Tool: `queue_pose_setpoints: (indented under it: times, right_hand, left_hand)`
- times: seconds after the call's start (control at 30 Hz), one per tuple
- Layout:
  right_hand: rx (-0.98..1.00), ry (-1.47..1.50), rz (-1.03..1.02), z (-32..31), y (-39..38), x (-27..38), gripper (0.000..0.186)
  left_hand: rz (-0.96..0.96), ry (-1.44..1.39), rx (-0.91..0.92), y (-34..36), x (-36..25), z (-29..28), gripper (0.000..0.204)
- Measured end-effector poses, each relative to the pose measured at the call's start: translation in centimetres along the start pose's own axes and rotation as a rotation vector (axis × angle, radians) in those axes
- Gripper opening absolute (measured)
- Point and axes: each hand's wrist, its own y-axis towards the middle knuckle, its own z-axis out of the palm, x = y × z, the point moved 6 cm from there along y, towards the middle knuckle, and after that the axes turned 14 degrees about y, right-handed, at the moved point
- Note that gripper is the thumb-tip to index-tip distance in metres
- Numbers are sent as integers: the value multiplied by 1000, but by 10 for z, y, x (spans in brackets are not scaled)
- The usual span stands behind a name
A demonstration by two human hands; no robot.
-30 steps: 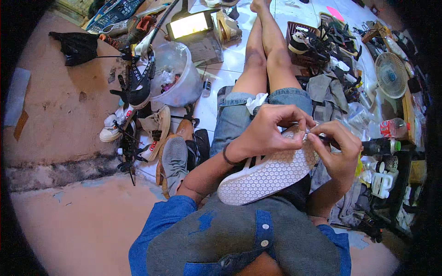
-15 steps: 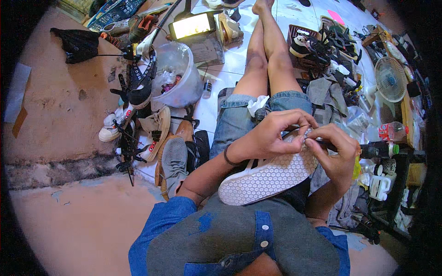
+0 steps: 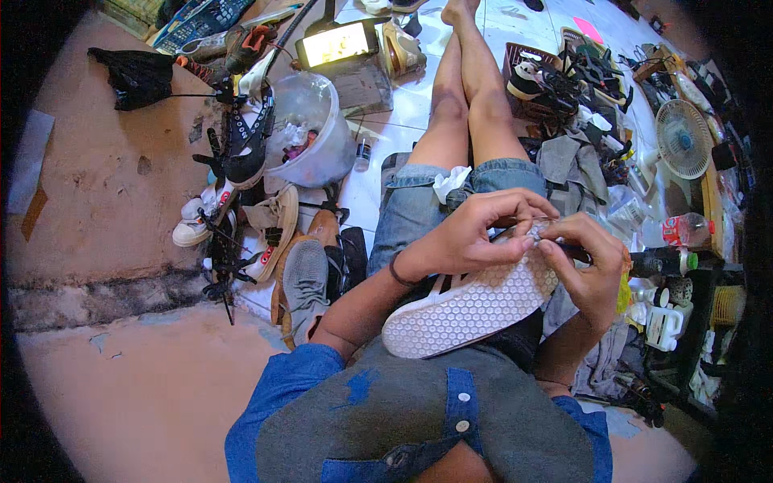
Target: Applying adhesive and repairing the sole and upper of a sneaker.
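A shoe with a white honeycomb-patterned sole lies upside down across my lap, its end at the upper right under my fingers. My left hand curls over that end, thumb and fingers pinched close together. From the right, my right hand pinches at the same spot, its forefinger and thumb almost meeting the left fingertips. Whatever small thing is between the fingertips is too small to make out. A crumpled white tissue rests on my shorts, just beyond my left hand.
Several shoes crowd the floor at left, beside a translucent bucket. A lit phone sits above them. At right are a basket of shoes, grey cloths, a fan, a bottle and a white container.
My hands and the shoe stay almost in place. My fingertips at the end of the sole have shifted slightly, and my left hand sits a little lower than in the earliest frame.
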Motion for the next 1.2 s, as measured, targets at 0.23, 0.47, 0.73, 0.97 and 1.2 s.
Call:
queue_pose_setpoints:
  times: [0.23, 0.47, 0.73, 0.97, 1.2]
  right_hand:
    - [-210, 374, 11, -18, -13, -40, 13]
    - [-426, 341, 458, -19, -39, -116, 26]
    - [310, 128, 243, 38, -31, -102, 31]
    - [773, 61, 90, 101, -17, -98, 55]
    - [1137, 26, 143, 147, -10, -101, 68]
  left_hand:
    - [-343, -437, 79, -9, 15, 9, 57]
    - [-169, -153, 116, -17, 9, 3, 90]
    - [-322, -442, -507, -65, 33, -62, 80]
    - [-93, -802, -643, -104, 39, -123, 89]
    - [-123, -679, -760, -115, 38, -141, 90]
